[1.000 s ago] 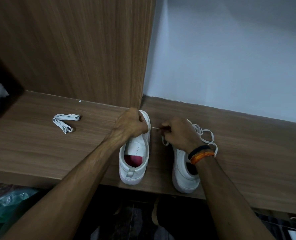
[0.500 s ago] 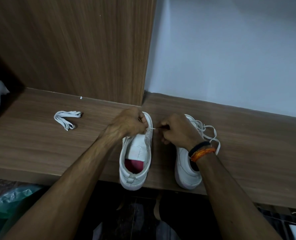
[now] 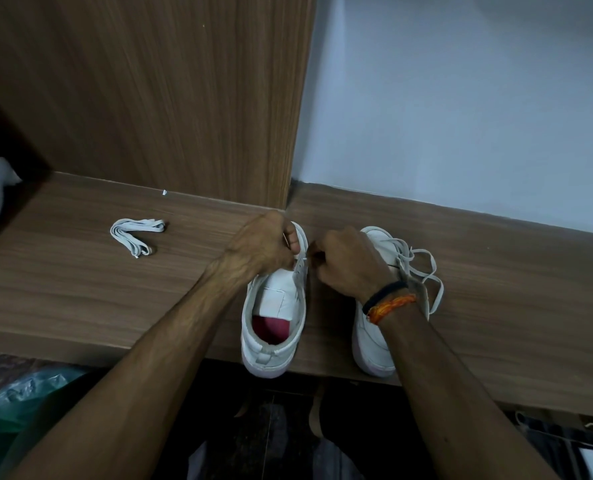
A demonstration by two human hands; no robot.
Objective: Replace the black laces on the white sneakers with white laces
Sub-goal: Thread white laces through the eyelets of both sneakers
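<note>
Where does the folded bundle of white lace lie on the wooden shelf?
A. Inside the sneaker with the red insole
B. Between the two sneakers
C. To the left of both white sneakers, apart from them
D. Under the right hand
C: the folded bundle of white lace lies alone on the wooden shelf, left of both white sneakers and untouched by either hand.

Two sneakers stand side by side on the wooden shelf (image 3: 80, 292), heels at its front edge, toes toward the back. The left sneaker (image 3: 274, 327) sits before the foot of the upright panel (image 3: 149, 98); the right sneaker (image 3: 374, 337) sits before the wall (image 3: 461, 98). The left hand (image 3: 260, 247) lies over the left sneaker's forepart, the right hand (image 3: 350, 265) between the two sneakers, seemingly over the right one's inner side. A folded lace bundle (image 3: 135, 233) lies well left, nearer the back edge. Loose lace (image 3: 423, 271) trails off the right sneaker's far side.
</note>
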